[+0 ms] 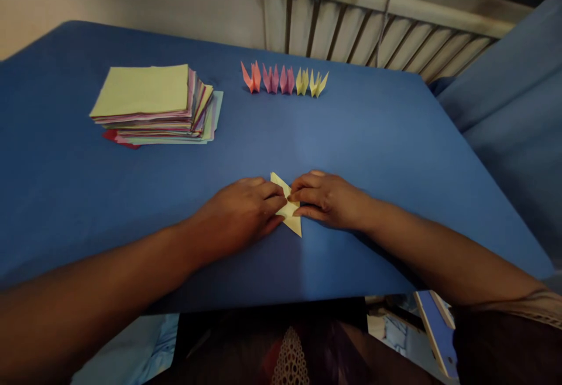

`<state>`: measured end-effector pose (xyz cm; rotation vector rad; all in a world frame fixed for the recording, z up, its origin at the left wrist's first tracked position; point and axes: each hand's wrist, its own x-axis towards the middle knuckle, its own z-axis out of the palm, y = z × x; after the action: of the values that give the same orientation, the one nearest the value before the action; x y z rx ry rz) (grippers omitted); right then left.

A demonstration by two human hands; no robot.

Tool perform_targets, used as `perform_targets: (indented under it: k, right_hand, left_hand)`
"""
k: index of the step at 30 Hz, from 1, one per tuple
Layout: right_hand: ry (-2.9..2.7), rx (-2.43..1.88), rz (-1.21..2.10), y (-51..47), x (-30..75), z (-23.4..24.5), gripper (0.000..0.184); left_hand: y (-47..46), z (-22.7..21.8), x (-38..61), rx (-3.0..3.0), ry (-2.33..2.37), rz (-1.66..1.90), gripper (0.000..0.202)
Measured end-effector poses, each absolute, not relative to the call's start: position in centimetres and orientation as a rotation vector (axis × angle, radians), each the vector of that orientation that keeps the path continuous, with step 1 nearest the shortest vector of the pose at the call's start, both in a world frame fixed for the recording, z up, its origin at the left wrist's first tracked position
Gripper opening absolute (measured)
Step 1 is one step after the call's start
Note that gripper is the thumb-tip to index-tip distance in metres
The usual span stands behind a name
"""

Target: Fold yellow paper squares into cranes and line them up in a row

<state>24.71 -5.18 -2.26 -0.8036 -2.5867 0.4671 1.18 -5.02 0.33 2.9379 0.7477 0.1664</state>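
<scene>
"Blue bench [373,121] across most of the frame, smooth; where does it end?"

"Its near edge runs below the hands and its right edge slants toward the lower right. Behind it, a ribbed, pale radiator [351,28] spans the upper right."

"And the arms?"

"Forearms [144,262] angle in from both lower corners. The left hand [246,209] is palm down, fingers bent; the right hand [331,199] faces it, knuckles raised."

"Upper left?"

"A thick paper stack [143,95], yellow on top, its many-coloured edges uneven."

"Top middle?"

"Five folded figures [287,81] with sharp upright tips: one orange, two pink, two yellow."

"Smallest?"

"Folded yellow paper [293,225], slanted and pointed, at frame centre, well apart from the figures. Both hands' fingertips touch it; pinching or only pressing, I can't tell."
</scene>
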Motion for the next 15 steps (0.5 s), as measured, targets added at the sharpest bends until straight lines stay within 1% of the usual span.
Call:
perform_targets:
  k: [4, 9, 15]
  right_hand:
    - [-2.626, -0.814, 0.380, -5.18, 24.60, -2.18, 0.021]
    - [-2.675, -0.739, 0.395, -5.00, 25.03, -2.07, 0.028]
    - [-2.796, -0.721, 0.140, -5.16, 24.90, -2.38, 0.030]
  left_hand:
    - [-5.26, 0.38, 1.48, 3.061, 0.759, 0.102, 0.020]
    - [-5.48, 0.58, 1.84, 3.153, 0.751, 0.029, 0.019]
    - [-5.29, 0.19, 1.77, 3.119, 0.789, 0.130, 0.023]
